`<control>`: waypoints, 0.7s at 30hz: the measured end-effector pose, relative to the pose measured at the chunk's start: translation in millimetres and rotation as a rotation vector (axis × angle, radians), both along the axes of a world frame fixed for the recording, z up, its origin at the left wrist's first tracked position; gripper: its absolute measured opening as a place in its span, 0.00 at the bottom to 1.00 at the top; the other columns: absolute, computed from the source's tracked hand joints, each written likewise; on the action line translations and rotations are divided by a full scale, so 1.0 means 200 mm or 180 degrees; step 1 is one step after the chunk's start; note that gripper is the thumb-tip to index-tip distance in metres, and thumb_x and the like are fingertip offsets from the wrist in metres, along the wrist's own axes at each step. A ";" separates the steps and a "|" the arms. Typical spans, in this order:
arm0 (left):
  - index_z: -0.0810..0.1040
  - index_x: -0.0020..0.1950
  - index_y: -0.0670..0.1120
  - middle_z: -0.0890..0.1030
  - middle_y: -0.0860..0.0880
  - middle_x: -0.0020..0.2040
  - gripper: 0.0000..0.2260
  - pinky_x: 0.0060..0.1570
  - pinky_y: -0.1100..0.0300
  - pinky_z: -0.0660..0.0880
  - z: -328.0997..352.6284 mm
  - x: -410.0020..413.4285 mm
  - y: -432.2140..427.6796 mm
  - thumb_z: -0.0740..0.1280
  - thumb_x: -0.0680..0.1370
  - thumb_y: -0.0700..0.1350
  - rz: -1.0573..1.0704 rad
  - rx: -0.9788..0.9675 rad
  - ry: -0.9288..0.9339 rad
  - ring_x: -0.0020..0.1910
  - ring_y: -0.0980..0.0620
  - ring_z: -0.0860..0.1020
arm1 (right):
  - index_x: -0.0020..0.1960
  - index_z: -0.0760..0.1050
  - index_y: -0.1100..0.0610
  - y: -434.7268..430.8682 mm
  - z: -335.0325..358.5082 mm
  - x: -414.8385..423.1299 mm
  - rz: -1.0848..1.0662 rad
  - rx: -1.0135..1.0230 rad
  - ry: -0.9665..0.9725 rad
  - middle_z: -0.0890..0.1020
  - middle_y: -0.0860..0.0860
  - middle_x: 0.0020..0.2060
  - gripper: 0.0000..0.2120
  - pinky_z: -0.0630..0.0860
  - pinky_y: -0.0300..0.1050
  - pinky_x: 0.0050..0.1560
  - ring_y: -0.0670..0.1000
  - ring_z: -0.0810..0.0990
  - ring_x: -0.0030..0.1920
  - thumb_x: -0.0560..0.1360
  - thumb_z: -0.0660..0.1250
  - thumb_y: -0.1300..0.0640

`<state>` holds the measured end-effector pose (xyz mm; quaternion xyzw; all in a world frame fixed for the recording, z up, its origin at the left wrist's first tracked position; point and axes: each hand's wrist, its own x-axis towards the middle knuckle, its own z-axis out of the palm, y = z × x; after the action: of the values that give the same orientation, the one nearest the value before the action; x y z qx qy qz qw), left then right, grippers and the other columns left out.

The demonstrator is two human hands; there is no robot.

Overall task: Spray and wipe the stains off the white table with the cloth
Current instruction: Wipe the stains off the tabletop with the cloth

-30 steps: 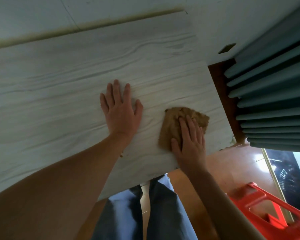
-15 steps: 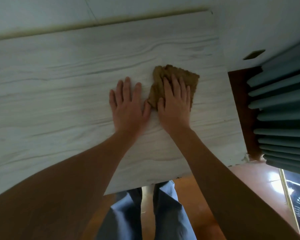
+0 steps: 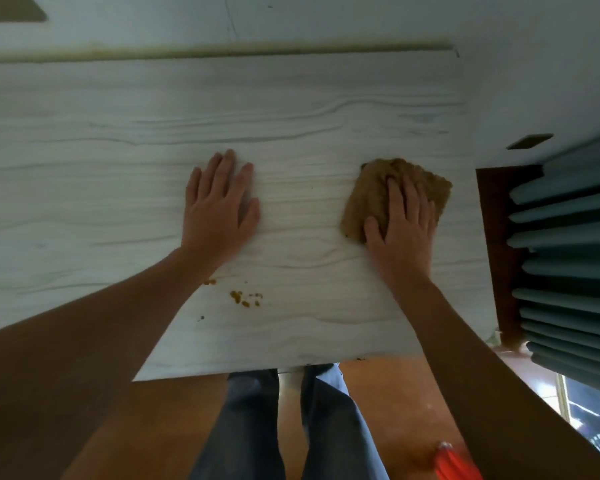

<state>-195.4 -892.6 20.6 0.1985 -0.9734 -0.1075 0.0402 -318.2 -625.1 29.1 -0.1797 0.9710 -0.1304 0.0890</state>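
On the white table [image 3: 84, 209] my right hand [image 3: 400, 230] lies flat, fingers spread, pressing the brown cloth [image 3: 368, 199] down near the right edge — not gripping it. My left hand [image 3: 219, 209] rests open and empty on the bare top, well apart from the cloth. Orange-brown stains [image 3: 238, 297] sit near the front edge, between my 2 arms — that patch is left to wipe. No spray bottle shows.
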 end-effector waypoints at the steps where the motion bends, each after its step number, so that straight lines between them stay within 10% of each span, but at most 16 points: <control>1: 0.66 0.80 0.47 0.62 0.41 0.82 0.28 0.80 0.41 0.53 -0.01 0.01 -0.01 0.56 0.82 0.56 -0.0047 -0.0052 -0.0003 0.81 0.40 0.59 | 0.80 0.56 0.54 -0.08 -0.01 -0.06 -0.0164 -0.0001 0.0007 0.57 0.54 0.80 0.33 0.45 0.58 0.80 0.58 0.51 0.80 0.77 0.56 0.45; 9: 0.67 0.80 0.48 0.63 0.42 0.82 0.26 0.80 0.42 0.55 -0.02 0.00 -0.01 0.58 0.83 0.54 -0.0017 -0.0128 0.0077 0.82 0.42 0.59 | 0.79 0.62 0.54 -0.59 -0.04 0.08 0.0353 -0.0210 0.0236 0.62 0.56 0.79 0.30 0.47 0.59 0.80 0.59 0.55 0.80 0.78 0.58 0.49; 21: 0.66 0.80 0.48 0.62 0.42 0.82 0.27 0.80 0.42 0.54 -0.02 0.00 -0.01 0.55 0.82 0.54 -0.0017 -0.0041 0.0059 0.82 0.41 0.59 | 0.81 0.56 0.54 0.14 -0.01 -0.09 0.0941 0.0200 0.0068 0.58 0.55 0.80 0.32 0.49 0.57 0.80 0.56 0.52 0.81 0.80 0.52 0.43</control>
<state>-196.1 -894.9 16.9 0.1946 -0.9742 -0.1031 0.0502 -335.7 -597.4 26.9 -0.3193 0.9384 -0.0835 0.1025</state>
